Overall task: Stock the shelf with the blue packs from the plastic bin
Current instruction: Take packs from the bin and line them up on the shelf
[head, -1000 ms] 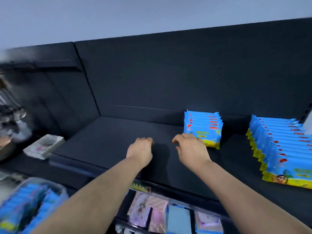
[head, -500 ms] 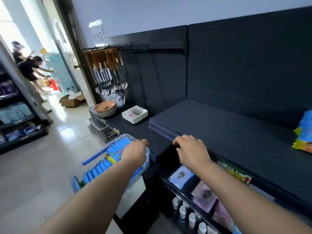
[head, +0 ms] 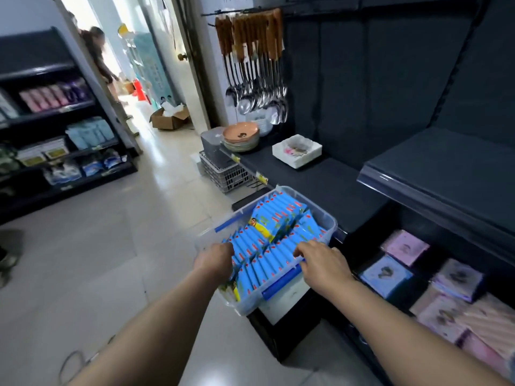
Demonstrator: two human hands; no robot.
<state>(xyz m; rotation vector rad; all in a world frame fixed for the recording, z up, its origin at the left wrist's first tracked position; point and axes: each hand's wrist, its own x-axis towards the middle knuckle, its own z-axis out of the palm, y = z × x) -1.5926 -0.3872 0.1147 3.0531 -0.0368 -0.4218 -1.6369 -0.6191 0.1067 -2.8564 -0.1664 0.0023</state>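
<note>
My left hand (head: 216, 260) curls knuckles-up into the flat blue packs (head: 278, 218) at 8 o'clock from the bin's middle. My right hand (head: 323, 263) bends its fingertips onto pack tops at 4 o'clock. Whether either hand actually pinches a pack, I cannot tell. The packs stand on edge in rows, filling the clear rectangular plastic bin (head: 330, 222). From the bin, the dark grey flat shelf (head: 446, 174) lies at 2 o'clock and a white square dish (head: 296, 150) at 12.
</note>
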